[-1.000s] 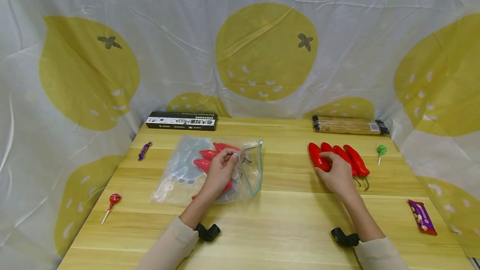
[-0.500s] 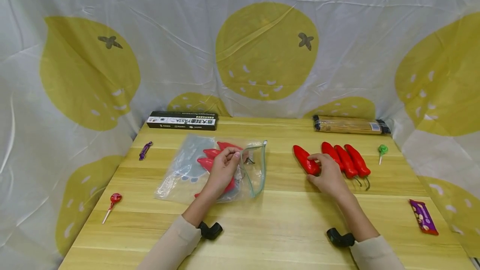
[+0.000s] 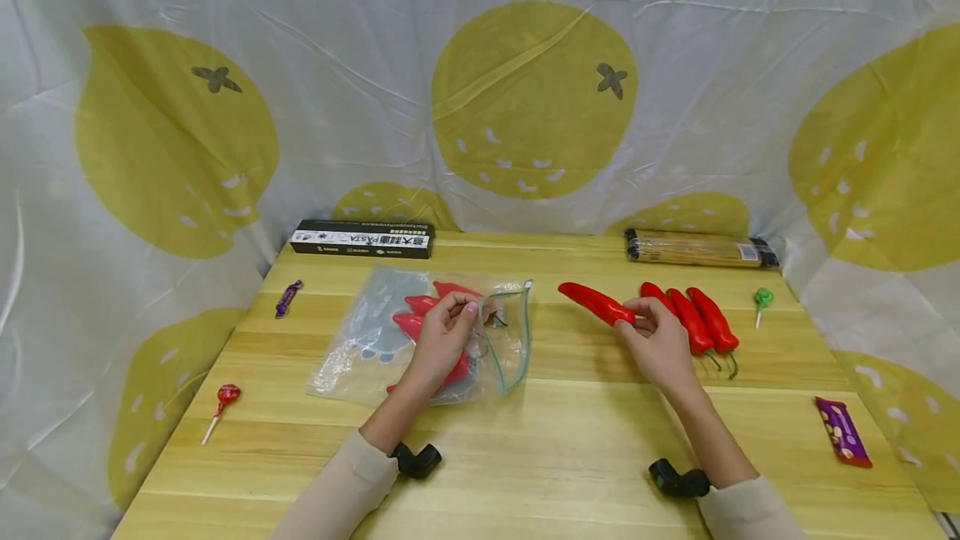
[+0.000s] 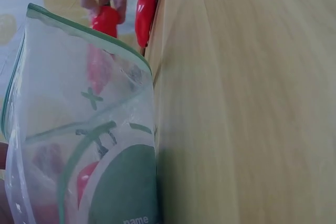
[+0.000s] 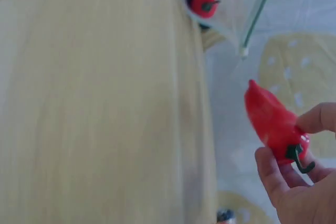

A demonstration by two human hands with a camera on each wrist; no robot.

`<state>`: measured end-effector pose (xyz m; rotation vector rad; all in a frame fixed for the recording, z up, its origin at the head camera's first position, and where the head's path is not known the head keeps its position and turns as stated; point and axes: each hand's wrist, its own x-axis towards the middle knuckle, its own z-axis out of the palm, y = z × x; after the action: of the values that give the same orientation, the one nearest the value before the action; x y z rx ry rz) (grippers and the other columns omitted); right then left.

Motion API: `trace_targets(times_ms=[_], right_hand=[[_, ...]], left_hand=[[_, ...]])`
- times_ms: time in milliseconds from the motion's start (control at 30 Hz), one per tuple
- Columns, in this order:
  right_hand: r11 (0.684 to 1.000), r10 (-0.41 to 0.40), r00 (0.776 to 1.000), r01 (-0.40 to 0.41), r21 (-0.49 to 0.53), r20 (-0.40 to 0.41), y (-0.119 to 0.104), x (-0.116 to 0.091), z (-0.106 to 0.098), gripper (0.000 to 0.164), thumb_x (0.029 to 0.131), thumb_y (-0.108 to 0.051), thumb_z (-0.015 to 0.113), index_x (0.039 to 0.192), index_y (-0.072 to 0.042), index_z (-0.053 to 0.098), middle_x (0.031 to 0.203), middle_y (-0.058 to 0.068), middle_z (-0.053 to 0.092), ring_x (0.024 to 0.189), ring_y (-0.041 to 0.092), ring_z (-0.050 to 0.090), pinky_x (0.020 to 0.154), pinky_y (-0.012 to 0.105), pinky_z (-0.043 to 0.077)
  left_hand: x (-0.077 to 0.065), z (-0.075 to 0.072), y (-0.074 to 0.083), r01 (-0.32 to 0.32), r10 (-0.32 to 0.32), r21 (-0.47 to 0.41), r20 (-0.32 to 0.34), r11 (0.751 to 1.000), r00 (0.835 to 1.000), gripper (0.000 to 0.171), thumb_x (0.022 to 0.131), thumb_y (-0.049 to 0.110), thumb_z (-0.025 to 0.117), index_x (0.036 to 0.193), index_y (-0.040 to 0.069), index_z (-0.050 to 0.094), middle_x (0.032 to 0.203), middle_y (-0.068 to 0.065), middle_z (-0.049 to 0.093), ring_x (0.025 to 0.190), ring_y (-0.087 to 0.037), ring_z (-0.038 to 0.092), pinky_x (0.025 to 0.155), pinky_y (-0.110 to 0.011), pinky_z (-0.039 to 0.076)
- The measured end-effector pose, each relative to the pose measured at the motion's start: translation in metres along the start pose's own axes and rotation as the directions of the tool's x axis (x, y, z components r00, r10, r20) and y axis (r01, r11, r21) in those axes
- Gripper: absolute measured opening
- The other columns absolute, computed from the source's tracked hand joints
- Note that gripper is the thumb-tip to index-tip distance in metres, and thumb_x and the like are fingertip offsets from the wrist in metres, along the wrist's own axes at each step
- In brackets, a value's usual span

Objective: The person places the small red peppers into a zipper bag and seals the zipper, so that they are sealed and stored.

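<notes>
Your left hand is clamped on the upper side of a clear zip bag, thumb and fingers pinching it near the green-trimmed mouth, which gapes toward the right edge of the table. The bag lies left of the table's middle, and several red chili peppers show through its plastic. Your right hand is clamped on another red chili pepper, the held pepper, gripping it near its stem end. You hold it raised off the table, between the bag and three loose peppers, its tip pointing toward the bag and apart from it. Those three lie side by side toward the far right corner, one partly hidden by your hand.

Along the far edge, a black pasta box sits by the left corner and a clear-wrapped packet of thin tan sticks by the right. Near the left edge you have a purple-wrapped candy and a red lollipop; near the right edge, a green lollipop and a purple snack packet.
</notes>
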<state>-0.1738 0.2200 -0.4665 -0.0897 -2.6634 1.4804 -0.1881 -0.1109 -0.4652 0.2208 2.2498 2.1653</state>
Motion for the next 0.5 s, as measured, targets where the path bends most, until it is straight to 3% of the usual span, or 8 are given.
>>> trace_targets(times_ms=[133, 300, 500], right_hand=[[0.984, 0.007, 0.997, -0.022, 0.177, 0.083, -0.019, -0.006, 0.008, 0.034, 0.091, -0.033, 0.068, 0.119, -0.017, 0.060, 0.123, 0.006, 0.060, 0.102, 0.013, 0.068, 0.079, 0.020, 0.055], [0.969, -0.023, 0.985, -0.020, 0.246, 0.170, -0.035, -0.010, 0.027, 0.038, 0.088, -0.034, 0.072, 0.119, -0.015, 0.060, 0.123, 0.007, 0.059, 0.100, 0.015, 0.068, 0.079, 0.026, 0.056], [0.944, -0.007, 0.973, -0.070, 0.323, 0.232, -0.050, -0.010, 0.059, 0.041, 0.085, -0.036, 0.075, 0.118, -0.015, 0.060, 0.123, 0.007, 0.058, 0.102, 0.025, 0.068, 0.083, 0.040, 0.057]], left_hand=[[0.000, 0.000, 0.002, 0.004, -0.004, 0.023, -0.018, 1.000, 1.000, 0.027, 0.099, 0.032, 0.056, 0.111, 0.007, 0.060, 0.111, -0.017, 0.066, 0.100, -0.018, 0.063, 0.087, -0.028, 0.052], [-0.001, 0.002, 0.008, 0.025, -0.024, 0.063, -0.019, 0.998, 1.000, 0.024, 0.100, 0.027, 0.055, 0.114, 0.008, 0.060, 0.118, -0.013, 0.065, 0.106, -0.016, 0.061, 0.091, -0.024, 0.051], [-0.011, 0.007, 0.035, 0.000, 0.002, 0.083, -0.021, 0.997, 1.000, 0.019, 0.100, 0.017, 0.054, 0.112, 0.004, 0.061, 0.119, -0.015, 0.064, 0.109, -0.021, 0.062, 0.093, -0.024, 0.051]])
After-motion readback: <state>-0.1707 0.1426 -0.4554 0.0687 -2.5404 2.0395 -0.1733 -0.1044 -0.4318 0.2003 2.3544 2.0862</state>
